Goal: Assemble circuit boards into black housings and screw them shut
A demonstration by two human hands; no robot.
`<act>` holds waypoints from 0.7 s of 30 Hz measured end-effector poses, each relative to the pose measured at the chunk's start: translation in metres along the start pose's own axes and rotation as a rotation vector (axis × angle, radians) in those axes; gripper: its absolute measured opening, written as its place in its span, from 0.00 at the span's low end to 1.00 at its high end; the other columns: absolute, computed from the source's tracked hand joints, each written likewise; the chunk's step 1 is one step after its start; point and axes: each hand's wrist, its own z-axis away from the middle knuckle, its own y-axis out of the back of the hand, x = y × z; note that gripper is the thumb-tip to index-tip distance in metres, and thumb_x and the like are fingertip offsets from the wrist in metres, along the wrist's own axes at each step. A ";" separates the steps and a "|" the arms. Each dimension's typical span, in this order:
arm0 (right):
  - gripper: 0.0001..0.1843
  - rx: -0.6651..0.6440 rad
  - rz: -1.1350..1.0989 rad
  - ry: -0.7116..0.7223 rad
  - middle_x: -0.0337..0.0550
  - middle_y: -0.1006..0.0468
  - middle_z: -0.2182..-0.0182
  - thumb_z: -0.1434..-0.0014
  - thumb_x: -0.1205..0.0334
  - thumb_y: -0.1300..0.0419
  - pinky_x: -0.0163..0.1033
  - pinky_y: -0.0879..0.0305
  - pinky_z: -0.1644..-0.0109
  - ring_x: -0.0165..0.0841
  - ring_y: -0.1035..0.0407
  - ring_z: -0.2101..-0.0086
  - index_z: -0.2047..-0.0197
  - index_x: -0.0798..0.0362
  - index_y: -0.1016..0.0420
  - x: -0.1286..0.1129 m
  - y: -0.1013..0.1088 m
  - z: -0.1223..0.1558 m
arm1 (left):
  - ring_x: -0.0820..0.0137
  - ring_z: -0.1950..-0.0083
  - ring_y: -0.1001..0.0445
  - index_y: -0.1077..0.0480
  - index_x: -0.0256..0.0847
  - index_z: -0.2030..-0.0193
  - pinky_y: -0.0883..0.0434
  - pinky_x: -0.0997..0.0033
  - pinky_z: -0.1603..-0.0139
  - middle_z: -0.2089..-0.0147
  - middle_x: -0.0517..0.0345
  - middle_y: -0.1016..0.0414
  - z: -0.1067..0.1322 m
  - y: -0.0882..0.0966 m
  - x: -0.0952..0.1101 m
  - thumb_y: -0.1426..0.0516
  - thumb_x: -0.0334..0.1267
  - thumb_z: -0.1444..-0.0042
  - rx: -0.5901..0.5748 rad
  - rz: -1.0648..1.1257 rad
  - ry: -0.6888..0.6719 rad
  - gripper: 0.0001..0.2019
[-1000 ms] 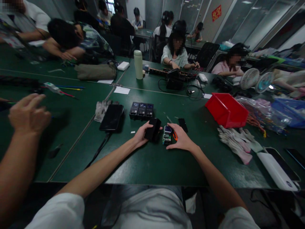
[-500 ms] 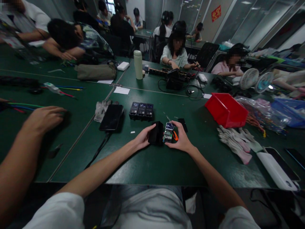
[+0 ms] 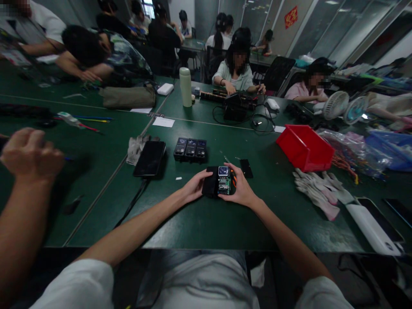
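Black case (image 3: 210,183) and green circuit board (image 3: 224,185) side by side above the near part of the counter (image 3: 189,229), apparently touching, between a person's hands; the board's exposed components could be scraped if it met the case's edge askew; the small display (image 3: 223,171) at its far end might be loosened by too firm a pinch; the orange part (image 3: 234,179) just right of the board could be snagged or tugged, being close under the fingers. Left grip (image 3: 194,187): closed on the case's left side, one digit over its far edge, the others largely hidden; right grip (image 3: 242,189): a partly open C, holding the board between fingertips at its far and near ends.
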 end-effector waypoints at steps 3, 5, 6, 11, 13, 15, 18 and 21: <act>0.59 -0.013 -0.039 -0.013 0.52 0.49 0.34 0.56 0.53 0.30 0.59 0.50 0.33 0.48 0.51 0.36 0.31 0.48 0.63 0.000 0.002 0.000 | 0.71 0.67 0.22 0.28 0.37 0.53 0.24 0.74 0.68 0.63 0.56 0.21 0.000 -0.002 0.001 0.40 0.31 0.48 0.031 0.013 0.019 0.14; 0.59 -0.023 -0.060 -0.034 0.52 0.52 0.33 0.55 0.54 0.30 0.58 0.52 0.33 0.48 0.53 0.35 0.30 0.48 0.64 0.000 0.002 0.000 | 0.71 0.68 0.22 0.28 0.36 0.53 0.24 0.73 0.67 0.63 0.55 0.20 0.001 -0.003 0.002 0.41 0.31 0.48 0.047 0.036 0.031 0.14; 0.58 -0.028 -0.070 -0.043 0.51 0.54 0.32 0.55 0.55 0.31 0.58 0.52 0.32 0.48 0.54 0.35 0.30 0.49 0.64 0.000 0.002 0.000 | 0.71 0.68 0.22 0.28 0.35 0.54 0.24 0.73 0.67 0.63 0.55 0.20 0.001 -0.003 0.003 0.41 0.31 0.47 0.049 0.046 0.037 0.13; 0.53 -0.046 -0.071 -0.022 0.49 0.56 0.31 0.51 0.55 0.33 0.59 0.54 0.32 0.47 0.57 0.34 0.30 0.46 0.60 0.001 0.002 -0.002 | 0.69 0.67 0.22 0.27 0.35 0.54 0.24 0.72 0.65 0.64 0.54 0.20 0.001 -0.003 0.004 0.41 0.31 0.48 0.052 0.079 0.059 0.13; 0.52 -0.034 -0.063 -0.019 0.49 0.57 0.31 0.52 0.54 0.33 0.59 0.56 0.32 0.48 0.59 0.33 0.31 0.46 0.58 0.001 0.001 -0.002 | 0.69 0.66 0.22 0.27 0.34 0.54 0.24 0.71 0.64 0.64 0.54 0.20 0.000 -0.002 0.003 0.41 0.31 0.48 0.057 0.084 0.067 0.13; 0.52 -0.022 -0.067 -0.029 0.49 0.57 0.31 0.52 0.53 0.32 0.58 0.55 0.32 0.48 0.59 0.33 0.31 0.47 0.57 0.002 0.000 -0.001 | 0.69 0.66 0.22 0.27 0.34 0.55 0.24 0.71 0.64 0.64 0.53 0.20 -0.001 -0.001 0.002 0.41 0.32 0.47 0.054 0.087 0.067 0.12; 0.52 -0.017 -0.084 -0.033 0.50 0.51 0.34 0.52 0.53 0.32 0.57 0.52 0.32 0.47 0.54 0.35 0.31 0.47 0.55 0.004 -0.002 0.000 | 0.69 0.66 0.22 0.26 0.34 0.55 0.25 0.71 0.64 0.63 0.53 0.20 -0.002 0.002 0.001 0.40 0.33 0.47 0.054 0.079 0.060 0.13; 0.53 0.041 -0.099 -0.036 0.52 0.45 0.36 0.53 0.54 0.31 0.56 0.47 0.34 0.47 0.48 0.37 0.31 0.48 0.57 0.007 -0.006 0.002 | 0.68 0.65 0.21 0.26 0.33 0.53 0.24 0.70 0.62 0.62 0.51 0.20 -0.004 0.004 -0.001 0.41 0.36 0.45 0.025 0.064 0.086 0.14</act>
